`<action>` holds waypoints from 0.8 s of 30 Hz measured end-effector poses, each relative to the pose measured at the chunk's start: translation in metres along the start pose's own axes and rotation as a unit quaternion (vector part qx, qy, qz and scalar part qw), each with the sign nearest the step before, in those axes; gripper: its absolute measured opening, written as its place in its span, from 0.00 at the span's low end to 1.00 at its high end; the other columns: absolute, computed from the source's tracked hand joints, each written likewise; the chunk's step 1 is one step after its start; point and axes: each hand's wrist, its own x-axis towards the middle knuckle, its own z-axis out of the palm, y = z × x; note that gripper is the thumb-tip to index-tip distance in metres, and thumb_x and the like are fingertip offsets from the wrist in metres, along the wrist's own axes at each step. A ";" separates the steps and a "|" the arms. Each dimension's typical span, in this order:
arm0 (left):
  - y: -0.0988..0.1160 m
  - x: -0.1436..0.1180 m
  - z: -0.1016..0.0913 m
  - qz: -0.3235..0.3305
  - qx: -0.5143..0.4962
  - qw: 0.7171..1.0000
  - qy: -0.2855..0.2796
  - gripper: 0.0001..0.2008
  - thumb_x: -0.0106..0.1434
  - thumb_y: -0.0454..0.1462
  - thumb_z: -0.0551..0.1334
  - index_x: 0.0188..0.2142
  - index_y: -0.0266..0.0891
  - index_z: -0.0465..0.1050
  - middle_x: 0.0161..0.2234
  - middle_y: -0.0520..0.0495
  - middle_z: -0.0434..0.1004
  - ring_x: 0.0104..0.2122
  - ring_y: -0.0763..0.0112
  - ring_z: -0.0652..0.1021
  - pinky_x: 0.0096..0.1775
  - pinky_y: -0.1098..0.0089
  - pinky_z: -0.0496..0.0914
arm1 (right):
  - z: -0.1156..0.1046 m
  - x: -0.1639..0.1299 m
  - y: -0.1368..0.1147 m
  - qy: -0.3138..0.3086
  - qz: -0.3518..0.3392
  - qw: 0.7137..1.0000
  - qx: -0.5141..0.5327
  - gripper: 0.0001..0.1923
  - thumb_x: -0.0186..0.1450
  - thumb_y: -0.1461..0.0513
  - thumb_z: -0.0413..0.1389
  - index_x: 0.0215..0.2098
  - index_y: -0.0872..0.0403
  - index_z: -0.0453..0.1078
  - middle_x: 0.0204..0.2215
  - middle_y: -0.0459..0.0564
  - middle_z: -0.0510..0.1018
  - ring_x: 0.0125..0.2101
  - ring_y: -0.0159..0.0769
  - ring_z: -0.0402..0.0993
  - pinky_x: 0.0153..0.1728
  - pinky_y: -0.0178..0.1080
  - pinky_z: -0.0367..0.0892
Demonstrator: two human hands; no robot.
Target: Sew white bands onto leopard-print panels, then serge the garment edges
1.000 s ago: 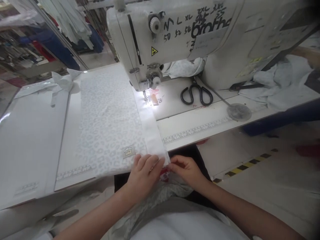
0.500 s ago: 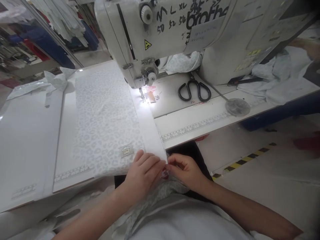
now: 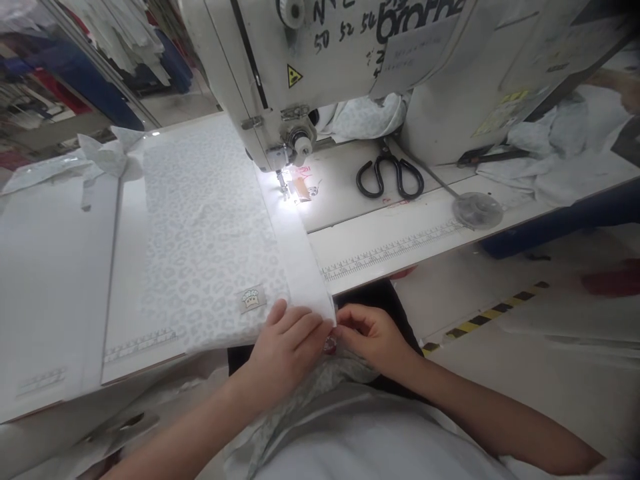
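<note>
Since the earlier frames both hands sit a little lower in the head view, and the sewing machine [image 3: 350,67] fills more of the top; the hands themselves stay at the same fabric corner. The left hand [image 3: 287,347] lies flat, fingers together, pressing the near edge of the leopard-print fabric [image 3: 205,233] on the white table [image 3: 55,280]. The right hand [image 3: 373,337] pinches the corner of the plain white band [image 3: 300,267], just beside the left fingertips. This band runs up to the lit needle [image 3: 283,187]. A small label [image 3: 251,298] sits near the left hand. Black scissors [image 3: 385,179] lie right of the needle, well apart.
</note>
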 end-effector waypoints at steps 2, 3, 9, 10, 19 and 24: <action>0.000 -0.001 0.001 0.006 0.004 1.000 -0.003 0.11 0.61 0.28 0.55 0.43 0.36 0.68 0.35 0.48 0.75 0.36 0.69 0.73 0.41 0.62 0.60 | -0.001 0.000 -0.001 -0.006 0.007 1.000 0.013 0.07 0.60 0.60 0.54 0.29 0.56 0.69 0.24 0.46 0.74 0.28 0.33 0.71 0.31 0.36 0.67; 0.000 -0.001 0.002 0.008 0.005 1.000 -0.002 0.11 0.61 0.28 0.55 0.44 0.36 0.67 0.36 0.48 0.75 0.36 0.69 0.73 0.41 0.62 0.60 | -0.002 0.000 -0.001 -0.007 0.010 1.000 0.020 0.06 0.60 0.60 0.54 0.29 0.56 0.69 0.24 0.46 0.74 0.28 0.33 0.70 0.31 0.36 0.67; 0.004 0.004 0.003 -0.010 0.010 1.000 0.021 0.09 0.59 0.30 0.59 0.40 0.36 0.68 0.32 0.49 0.75 0.33 0.70 0.73 0.40 0.63 0.60 | -0.005 -0.002 -0.006 -0.019 0.025 0.998 0.047 0.07 0.58 0.65 0.48 0.29 0.55 0.68 0.22 0.44 0.72 0.24 0.29 0.67 0.27 0.33 0.65; 0.004 0.004 0.003 -0.013 0.010 1.000 0.025 0.08 0.59 0.30 0.59 0.40 0.36 0.68 0.32 0.49 0.75 0.33 0.70 0.73 0.40 0.62 0.60 | -0.006 -0.003 -0.006 -0.029 0.022 0.998 0.047 0.08 0.58 0.66 0.47 0.29 0.55 0.68 0.22 0.44 0.72 0.24 0.29 0.67 0.26 0.33 0.65; 0.006 0.006 -0.001 -0.033 -0.040 0.998 0.039 0.05 0.58 0.29 0.59 0.35 0.37 0.68 0.30 0.50 0.74 0.31 0.72 0.71 0.36 0.65 0.62 | -0.021 0.011 -0.013 -0.003 -0.396 0.829 -0.394 0.09 0.62 0.69 0.51 0.41 0.57 0.67 0.40 0.54 0.72 0.45 0.38 0.65 0.45 0.43 0.64; -0.022 0.019 -0.017 -0.114 -0.168 0.978 0.043 0.03 0.61 0.32 0.56 0.35 0.39 0.67 0.35 0.47 0.73 0.37 0.70 0.72 0.39 0.67 0.68 | -0.024 0.026 -0.022 -0.066 -0.466 0.740 -0.480 0.05 0.64 0.70 0.50 0.34 0.59 0.68 0.35 0.52 0.75 0.40 0.36 0.67 0.40 0.38 0.66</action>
